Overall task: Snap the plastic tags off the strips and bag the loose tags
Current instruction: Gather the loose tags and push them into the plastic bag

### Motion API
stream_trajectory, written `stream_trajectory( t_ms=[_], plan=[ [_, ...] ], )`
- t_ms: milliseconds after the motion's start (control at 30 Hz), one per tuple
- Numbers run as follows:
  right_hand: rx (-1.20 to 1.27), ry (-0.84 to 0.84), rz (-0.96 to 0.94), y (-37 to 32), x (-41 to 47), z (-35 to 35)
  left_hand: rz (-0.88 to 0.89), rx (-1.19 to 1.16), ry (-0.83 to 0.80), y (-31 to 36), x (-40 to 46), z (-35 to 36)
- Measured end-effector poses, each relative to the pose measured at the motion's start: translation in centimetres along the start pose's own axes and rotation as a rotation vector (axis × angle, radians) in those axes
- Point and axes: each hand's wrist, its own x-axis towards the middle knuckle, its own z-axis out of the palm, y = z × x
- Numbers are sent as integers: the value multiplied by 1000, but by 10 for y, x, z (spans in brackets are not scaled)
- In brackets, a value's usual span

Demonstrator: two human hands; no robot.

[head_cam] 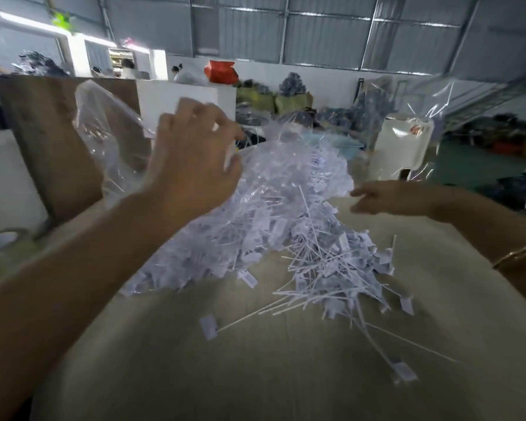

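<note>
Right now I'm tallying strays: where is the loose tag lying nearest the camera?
In the head view, the loose tag lies alone low on the right of the tan table, below the pile of white tags.

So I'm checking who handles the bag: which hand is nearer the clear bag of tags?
Left. The left hand grips the clear bag at its top; the right hand hovers open beside it.

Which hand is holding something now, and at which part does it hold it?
The left hand grips the clear plastic bag of tags at its upper edge. The right hand holds nothing.
</note>
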Motion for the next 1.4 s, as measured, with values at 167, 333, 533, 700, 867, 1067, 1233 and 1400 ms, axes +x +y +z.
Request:
stream_trajectory(
  t_ms=[167, 333, 533, 700, 867, 1067, 1233, 1400],
  plan=[
    [-293, -327, -41, 17, -30, 81, 193, -432, -289, 113, -61, 26],
    [-556, 11, -228, 16, -17, 121, 175, -263, -611, 126, -103, 85],
    [-760, 52, -323, 8, 22, 107, -4, -409, -575, 117, -135, 119],
    [-903, 197, -474, 3, 34, 120, -125, -689, -375, 110, -132, 110],
    [-692, 372, -544, 12, 24, 110, -295, -952, -40, 106, -129, 100],
    [-129, 377, -506, 24, -2, 69, -515, -1145, 9, 102, -129, 106],
    [236, 437, -448, 17, -10, 46, -458, -1067, -55, 105, -131, 107],
    [493, 463, -408, 7, -11, 18, -238, -926, -42, 111, -128, 96]
  ],
)
